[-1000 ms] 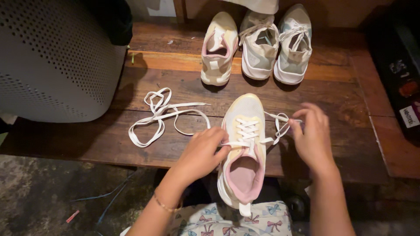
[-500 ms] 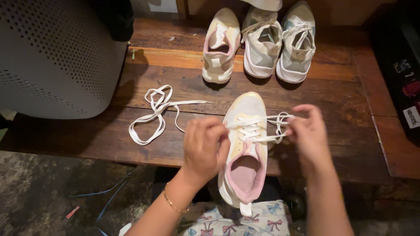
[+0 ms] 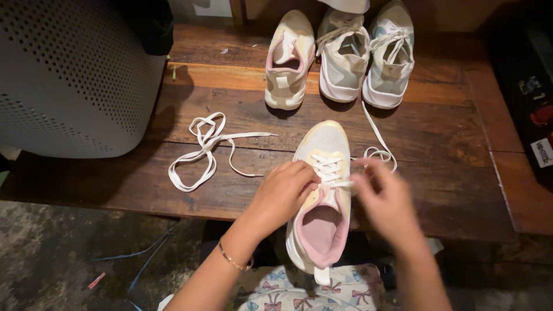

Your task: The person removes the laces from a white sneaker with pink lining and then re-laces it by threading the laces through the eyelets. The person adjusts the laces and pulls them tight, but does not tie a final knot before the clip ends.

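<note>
A cream and pink sneaker [image 3: 322, 190] lies toe-away at the near edge of a wooden bench [image 3: 438, 132], heel overhanging toward my lap. Its white lace [image 3: 377, 144] is threaded through the upper eyelets and trails off to the right. My left hand [image 3: 282, 193] rests on the shoe's left side, fingers pinching at the lace by the eyelets. My right hand [image 3: 386, 198] is blurred; it pinches the lace at the shoe's right side.
A loose white lace [image 3: 204, 150] lies coiled on the bench to the left. Three more sneakers stand at the back: a cream-pink one [image 3: 290, 60] and a white pair [image 3: 368, 55]. A grey perforated bin [image 3: 69, 75] fills the left. A dark box [image 3: 533, 86] sits on the right.
Both hands dropped from a raised, taut pull on the lace to the shoe's eyelets. The lace's free end now trails back to the right toward the white pair.
</note>
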